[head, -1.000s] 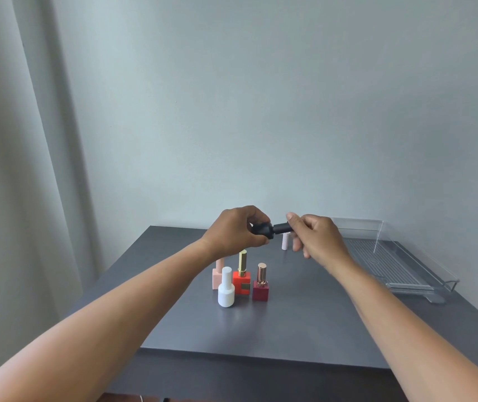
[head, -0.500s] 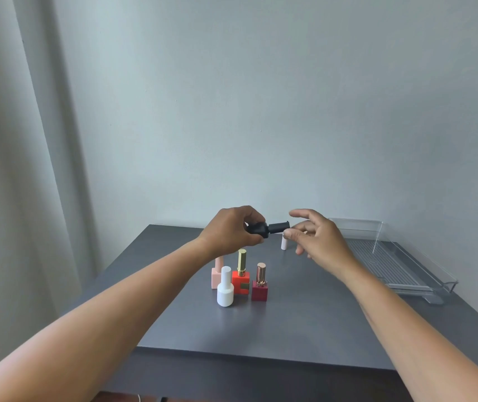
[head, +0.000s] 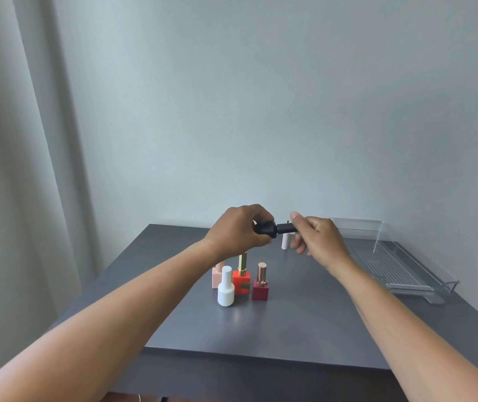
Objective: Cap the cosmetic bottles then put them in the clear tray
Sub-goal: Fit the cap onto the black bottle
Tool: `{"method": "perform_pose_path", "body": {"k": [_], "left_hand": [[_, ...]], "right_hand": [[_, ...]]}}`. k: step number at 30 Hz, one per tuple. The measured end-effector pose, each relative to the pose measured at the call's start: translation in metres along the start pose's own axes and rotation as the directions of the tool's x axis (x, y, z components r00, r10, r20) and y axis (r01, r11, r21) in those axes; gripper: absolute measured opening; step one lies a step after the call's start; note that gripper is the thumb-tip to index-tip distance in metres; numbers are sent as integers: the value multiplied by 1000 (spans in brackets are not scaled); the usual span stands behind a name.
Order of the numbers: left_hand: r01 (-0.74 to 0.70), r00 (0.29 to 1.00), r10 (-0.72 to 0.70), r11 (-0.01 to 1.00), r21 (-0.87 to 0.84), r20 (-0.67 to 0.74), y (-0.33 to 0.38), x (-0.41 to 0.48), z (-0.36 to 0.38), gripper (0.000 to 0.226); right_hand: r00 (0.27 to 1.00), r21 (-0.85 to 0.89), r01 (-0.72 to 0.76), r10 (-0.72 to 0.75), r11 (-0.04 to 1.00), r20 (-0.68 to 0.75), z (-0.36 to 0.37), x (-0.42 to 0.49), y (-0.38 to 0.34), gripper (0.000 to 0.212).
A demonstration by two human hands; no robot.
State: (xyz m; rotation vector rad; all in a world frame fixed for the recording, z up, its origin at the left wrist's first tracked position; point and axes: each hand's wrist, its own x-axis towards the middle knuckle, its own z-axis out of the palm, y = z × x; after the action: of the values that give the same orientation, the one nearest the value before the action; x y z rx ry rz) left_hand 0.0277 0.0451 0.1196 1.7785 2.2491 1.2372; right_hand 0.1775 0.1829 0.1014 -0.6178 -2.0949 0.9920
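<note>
Four capped bottles [head: 239,282] stand clustered on the counter [head: 304,323], the pink one half hidden. Above them, the left hand [head: 239,232] grips a black bottle [head: 266,229] held sideways; the right hand [head: 316,235] pinches its cap [head: 285,228], mostly covered. Farther right sits the clear tray [head: 400,256].

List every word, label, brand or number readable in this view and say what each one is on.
No text can be read anywhere.
Orange-red bottle: a small gold plate on its front, too small and blurred to read.
The other bottles and the clear tray show no lettering.
</note>
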Motion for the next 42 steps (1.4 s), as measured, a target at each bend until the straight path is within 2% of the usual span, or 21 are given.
{"method": "perform_pose_path", "body": {"k": [5, 7, 12, 15, 18, 19, 24, 27, 31, 33, 36, 39, 42], "left_hand": [[-7, 1000, 7, 1000, 9, 3, 1, 0, 0, 27], [3, 1000, -3, 1000, 1, 4, 0, 1, -1, 27], [29, 1000, -29, 1000, 9, -1, -6, 2, -4, 27], [34, 999, -34, 999, 13, 7, -7, 2, -3, 27], [31, 999, -31, 999, 8, 9, -5, 1, -1, 27], [30, 1000, -30, 1000, 7, 7, -5, 1, -1, 28], [5, 1000, -5, 1000, 11, 6, 0, -1, 0, 29], [-11, 1000, 11, 1000, 24, 5, 2, -1, 0, 30], [-22, 1000, 21, 999, 48, 15, 2, 0, -1, 30], [-9, 1000, 9, 999, 45, 16, 0, 0, -3, 30], [10, 1000, -11, 998, 59, 20, -4, 0, -4, 31], [22, 999, -24, 998, 60, 22, -5, 0, -4, 33], [10, 1000, -12, 996, 88, 17, -2, 0, -1, 40]], "right_hand": [[998, -50, -48, 49, 998, 26, -3, -1, 0, 75], [997, -65, -55, 58, 996, 41, -5, -1, 0, 77], [993, -70, 70, -63, 995, 100, -6, -7, 2, 29], [989, -49, 125, -121, 991, 82, -5, -8, 3, 16], [992, -33, 108, -106, 994, 69, -5, -8, 5, 7], [993, -27, 95, -93, 995, 69, -4, -8, 6, 10], [998, -58, 57, -56, 997, 24, -2, -7, 7, 50], [999, -80, 32, -33, 996, -6, -3, -7, 2, 61], [1000, -88, -13, 15, 996, 22, -6, -5, -2, 69], [999, -101, 12, -8, 995, 40, -7, -6, -3, 64], [996, -128, 75, -68, 989, 55, -7, -8, -4, 27], [993, -194, 107, -94, 975, 73, -6, -10, -4, 33], [989, -233, 144, -134, 962, 59, -3, -11, -9, 24]]}}
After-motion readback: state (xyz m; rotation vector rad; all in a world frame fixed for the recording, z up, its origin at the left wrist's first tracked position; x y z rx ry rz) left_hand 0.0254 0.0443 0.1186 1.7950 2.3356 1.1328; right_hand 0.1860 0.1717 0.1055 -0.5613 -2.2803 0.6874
